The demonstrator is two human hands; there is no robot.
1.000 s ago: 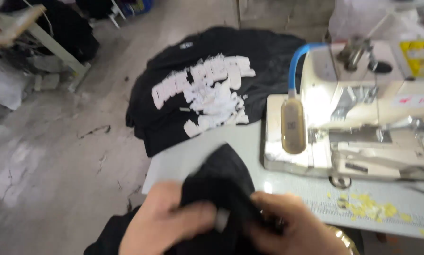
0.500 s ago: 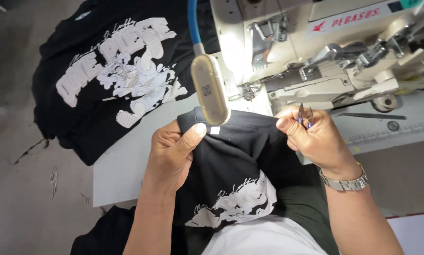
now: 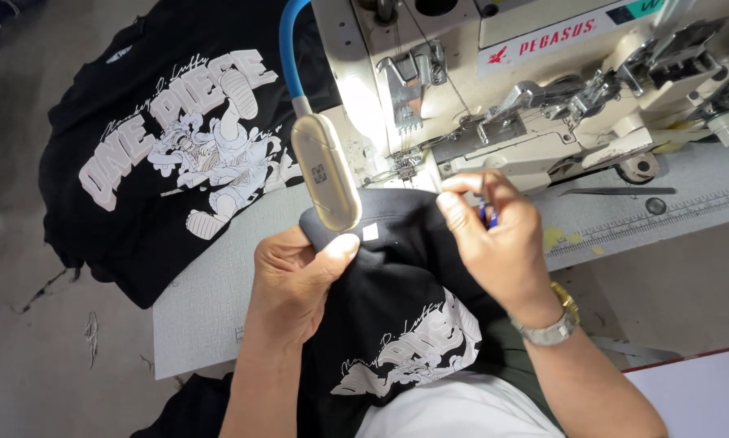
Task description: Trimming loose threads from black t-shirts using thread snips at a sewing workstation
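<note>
In the head view, the person's left hand [image 3: 295, 280] grips a fold of a black T-shirt [image 3: 397, 284], thumb pressed on top near a small white tag, the fingers closed on the cloth. The garment lies across the person's lap and onto the grey tabletop [image 3: 210, 300], its white print facing up near the body, its upper edge just beside the needle area of the cream sewing machine [image 3: 526, 97]. The right hand [image 3: 494, 235] is closed on a small blue tool [image 3: 486, 215], pinched between thumb and forefinger just above the shirt's edge; a wristwatch [image 3: 552, 324] sits on that wrist. A lamp [image 3: 325, 172] on a blue flexible neck hangs over the cloth. Another black printed T-shirt [image 3: 161, 162] lies spread to the left, draped off the tabletop's edge.
</note>
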